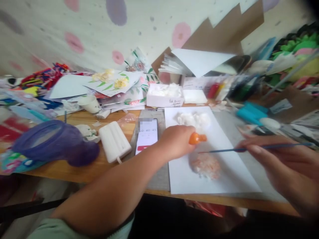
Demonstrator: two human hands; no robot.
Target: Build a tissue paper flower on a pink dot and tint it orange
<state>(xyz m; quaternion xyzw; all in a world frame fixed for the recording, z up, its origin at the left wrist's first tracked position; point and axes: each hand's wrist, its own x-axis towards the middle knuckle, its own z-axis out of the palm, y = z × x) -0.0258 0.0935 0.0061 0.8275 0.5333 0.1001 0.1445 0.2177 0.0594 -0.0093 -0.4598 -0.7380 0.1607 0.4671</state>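
Note:
My left hand (178,141) reaches over a white paper sheet (181,182) and is closed round a small orange bottle (195,138), its narrow end pointing right. In my right hand (276,162) is a thin blue paintbrush (221,150), held between thumb and fingers. The brush's tip lies just below the bottle, above a rounded white clump with orange patches (206,166) on the paper; whether it touches the clump I cannot tell. Farther up the sheet sits a plain white fluffy clump (193,120), partly behind my left hand.
A phone showing a timer (147,131) lies left of the paper, beside a white power bank (115,141) with a cable. A purple container (50,142) stands at the left edge. Behind the paper is a box of white material (164,96); a turquoise object (251,113) lies right.

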